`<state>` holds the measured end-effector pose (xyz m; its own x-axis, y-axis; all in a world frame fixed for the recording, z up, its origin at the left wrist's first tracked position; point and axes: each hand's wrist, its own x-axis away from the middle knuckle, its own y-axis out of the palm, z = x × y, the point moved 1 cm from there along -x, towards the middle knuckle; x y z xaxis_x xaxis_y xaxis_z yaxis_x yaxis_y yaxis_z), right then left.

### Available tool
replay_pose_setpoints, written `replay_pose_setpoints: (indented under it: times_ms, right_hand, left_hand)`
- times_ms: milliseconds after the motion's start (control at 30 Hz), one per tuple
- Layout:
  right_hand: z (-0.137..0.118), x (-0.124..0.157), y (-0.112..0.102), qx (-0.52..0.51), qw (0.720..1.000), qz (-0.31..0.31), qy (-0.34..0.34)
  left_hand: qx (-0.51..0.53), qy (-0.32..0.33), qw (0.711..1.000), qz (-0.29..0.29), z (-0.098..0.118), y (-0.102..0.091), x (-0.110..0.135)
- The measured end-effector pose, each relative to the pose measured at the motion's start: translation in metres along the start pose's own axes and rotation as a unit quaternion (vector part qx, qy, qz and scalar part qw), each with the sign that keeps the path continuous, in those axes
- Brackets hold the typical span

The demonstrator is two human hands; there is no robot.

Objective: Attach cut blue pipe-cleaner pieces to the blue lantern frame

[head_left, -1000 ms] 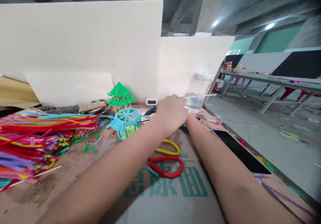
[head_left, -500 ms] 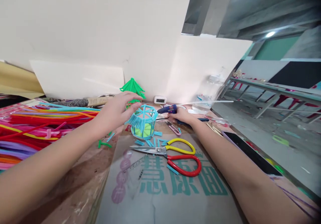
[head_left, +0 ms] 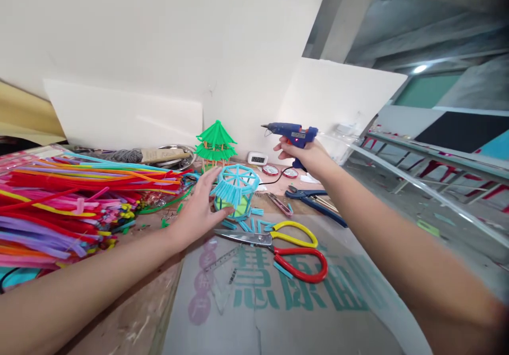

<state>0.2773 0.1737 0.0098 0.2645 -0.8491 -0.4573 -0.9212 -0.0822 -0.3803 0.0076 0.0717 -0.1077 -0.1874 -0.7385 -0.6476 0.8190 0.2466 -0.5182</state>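
My right hand (head_left: 304, 153) is wrapped round the handle of a blue hot glue gun (head_left: 292, 132), raised above the table with its nozzle pointing left. A long clear glue stick (head_left: 413, 177) sticks out of its back. My left hand (head_left: 202, 204) grips the left side of a light-blue pipe-cleaner model (head_left: 238, 185), thumb in front and fingers behind. The model has a spoked top, a fringed side and a green base. Short blue pieces (head_left: 260, 225) lie before it. Scissors (head_left: 274, 241) with one yellow and one red handle rest on the mat.
Bundled coloured pipe cleaners (head_left: 79, 196) lie at left. Behind stand a green tiered pagoda model (head_left: 217, 142) and a small digital clock (head_left: 257, 158). Blue-handled pliers (head_left: 318, 201) and a pink cutter (head_left: 281, 205) lie at right. White boards (head_left: 139, 42) stand at the back.
My right hand has lifted the glue gun off the table. My left hand has come down from above onto the left side of the blue model.
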Motion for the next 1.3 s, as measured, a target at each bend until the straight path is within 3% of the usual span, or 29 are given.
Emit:
replay_pose_setpoints:
  times_ms: [100, 200, 367, 467, 567, 667, 800, 1033, 1300]
  right_hand:
    - [-0.014, 0.03, 0.005, 0.015, 1.0, -0.004, -0.011]
    - [-0.021, 0.072, 0.009, 0.118, 0.991, -0.056, -0.016]
    - [-0.008, 0.118, 0.018, 0.167, 0.98, -0.111, -0.003]
    - [0.002, 0.123, 0.022, 0.162, 0.978, -0.132, -0.006]
    - [0.006, 0.122, 0.025, 0.181, 0.977, -0.109, 0.004]
    - [0.004, 0.124, 0.029, 0.182, 0.979, -0.09, 0.03]
    - [-0.003, 0.13, 0.035, 0.167, 0.978, -0.113, 0.049]
    - [-0.007, 0.131, 0.034, 0.192, 0.977, -0.093, 0.007]
    - [-0.017, 0.133, 0.039, 0.127, 0.988, -0.091, 0.007]
  left_hand:
    - [0.057, -0.066, 0.996, 0.017, -0.006, 0.006, 0.005]
    - [0.106, -0.115, 0.988, -0.001, -0.011, 0.009, 0.006]
    - [0.084, -0.16, 0.983, -0.039, -0.019, 0.012, 0.003]
    - [0.053, -0.143, 0.987, -0.055, -0.022, 0.014, 0.001]
    - [0.022, -0.133, 0.989, -0.065, -0.024, 0.014, 0.001]
    - [0.018, -0.123, 0.99, -0.072, -0.026, 0.013, 0.001]
    - [0.033, -0.082, 0.993, -0.076, -0.03, 0.013, 0.002]
    - [0.03, -0.041, 0.997, -0.062, -0.037, 0.015, 0.003]
    - [0.036, -0.038, 0.997, -0.052, -0.036, 0.015, 0.004]
